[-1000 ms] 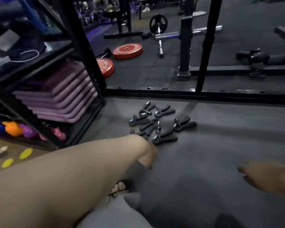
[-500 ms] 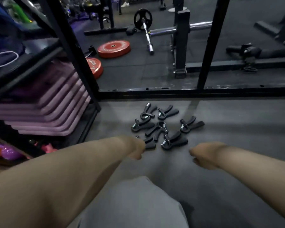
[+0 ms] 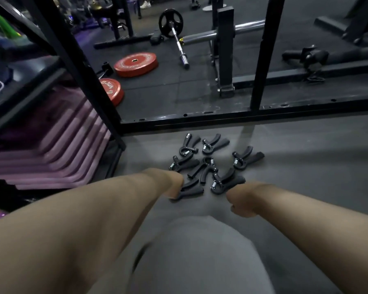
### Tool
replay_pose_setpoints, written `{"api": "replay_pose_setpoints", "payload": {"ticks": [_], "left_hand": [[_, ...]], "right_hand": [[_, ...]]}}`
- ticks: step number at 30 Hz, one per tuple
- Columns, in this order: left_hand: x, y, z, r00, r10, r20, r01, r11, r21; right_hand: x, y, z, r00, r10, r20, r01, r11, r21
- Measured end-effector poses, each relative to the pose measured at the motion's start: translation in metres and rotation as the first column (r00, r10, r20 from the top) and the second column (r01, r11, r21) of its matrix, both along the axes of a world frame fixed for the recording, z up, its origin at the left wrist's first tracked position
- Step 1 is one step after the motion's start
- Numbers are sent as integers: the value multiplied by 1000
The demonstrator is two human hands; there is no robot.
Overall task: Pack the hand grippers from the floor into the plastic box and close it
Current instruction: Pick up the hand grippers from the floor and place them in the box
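Now that your hands have reached the hand grippers clustered on the floor, head view, pickup looks imminent. Left hand meets the nearest one, fingers hidden, grip cannot be told; right hand fingers curled, empty. Plastic box not in view.

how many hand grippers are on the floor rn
7 hand grippers on the floor: two at the back, one right, one left, one centre, two nearest; the left hand partly covers one, so more could hide there.
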State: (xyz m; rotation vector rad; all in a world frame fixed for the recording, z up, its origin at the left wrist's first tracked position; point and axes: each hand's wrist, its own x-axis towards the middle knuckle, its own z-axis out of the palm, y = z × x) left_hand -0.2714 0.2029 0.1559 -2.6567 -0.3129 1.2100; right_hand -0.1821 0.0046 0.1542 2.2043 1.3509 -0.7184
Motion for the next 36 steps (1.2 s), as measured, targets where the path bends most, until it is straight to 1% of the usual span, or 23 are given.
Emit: {"api": "replay_pose_setpoints", "payload": {"ticks": [3, 6, 8, 10, 13, 15, 18, 21, 26, 28, 30, 33, 36], "left_hand": [[4, -16, 7, 999, -37, -30, 37, 999, 14], [6, -18, 21, 999, 39, 24, -39, 999, -14], [4, -16, 31, 995, 100, 24, -99, 994, -45], [4, -10, 39, 995, 100, 12, -100, 995, -31], [-2, 11, 46, 994, 100, 53, -100, 995, -2], [-8, 28, 44, 994, 100, 40, -100, 995, 9], [-15, 49, 29, 995, 104, 6, -104, 995, -2], [-16, 67, -2, 995, 97, -20, -98, 993, -64], [-15, 88, -57, 997, 71, -30, -75, 988, -132], [-12, 99, -75, 998, 58, -20, -60, 984, -165], [-8, 112, -91, 997, 66, 26, -59, 978, -201], [-4, 128, -113, 993, 76, 94, -56, 977, -205], [-1, 141, -134, 990, 82, 116, -55, 975, -214]], "right_hand": [[0, -3, 3, 1000, -7, -27, 7, 1000, 2], [1, -1, 17, 999, 35, -3, -35, 999, -19], [5, 5, 21, 998, 59, 5, -59, 998, 19], [10, 13, 21, 997, 73, -2, -73, 996, 48], [11, 30, 7, 991, 131, -12, -131, 991, 15], [8, 42, -4, 986, 166, -27, -165, 985, 51], [-3, 61, -29, 989, 149, -17, -145, 981, 129], [-13, 82, -57, 989, 147, -28, -144, 986, 82], [-13, 113, -85, 989, 124, -76, -122, 992, 27], [-10, 125, -95, 992, 95, -78, -93, 995, 29], [-5, 139, -104, 994, 44, -98, -41, 999, 28], [3, 162, -121, 986, -95, -139, 103, 994, 45], [8, 180, -145, 966, -209, -152, 223, 971, 85]]}}
